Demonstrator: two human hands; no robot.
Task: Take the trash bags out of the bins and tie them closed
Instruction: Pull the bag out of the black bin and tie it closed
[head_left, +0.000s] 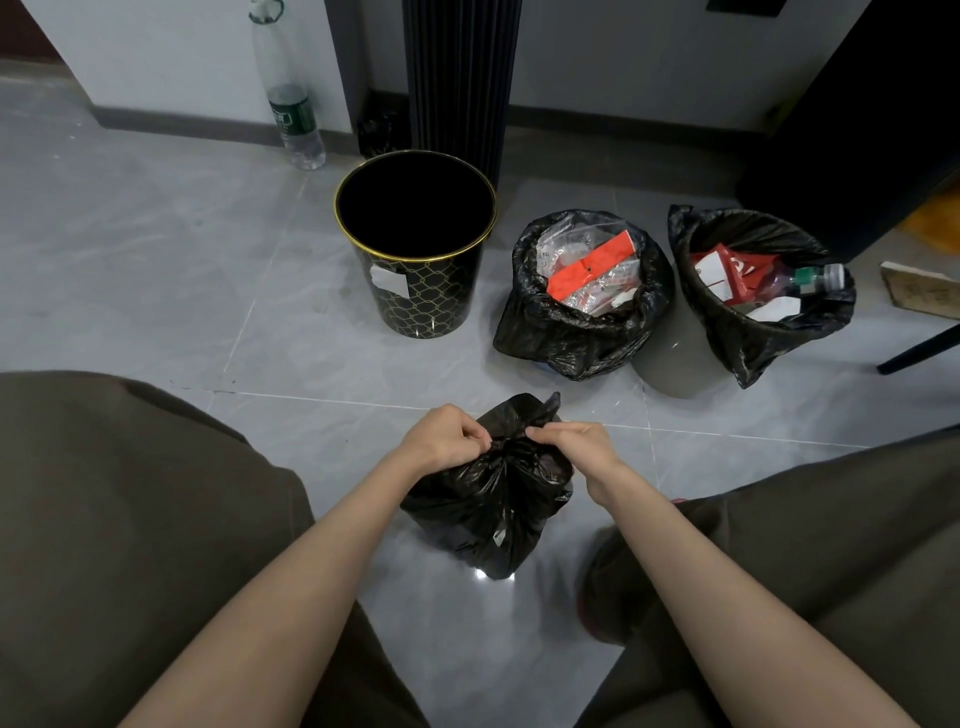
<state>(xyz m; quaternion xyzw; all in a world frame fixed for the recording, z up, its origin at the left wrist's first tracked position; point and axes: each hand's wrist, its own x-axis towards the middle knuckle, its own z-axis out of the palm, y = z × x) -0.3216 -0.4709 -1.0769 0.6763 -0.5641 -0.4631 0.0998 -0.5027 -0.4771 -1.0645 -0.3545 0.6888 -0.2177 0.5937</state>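
On floor between your knees: first bag (488, 499) out of empty bin (415, 244); your left hand (441, 436) and right hand (576, 441) pinched knot tight. Two lined bins (582, 296) (763, 291) remained untied.

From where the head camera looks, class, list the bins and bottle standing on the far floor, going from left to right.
Clear plastic bottle → empty black-and-gold bin → middle bin with its open black bag → right bin with its open black bag.
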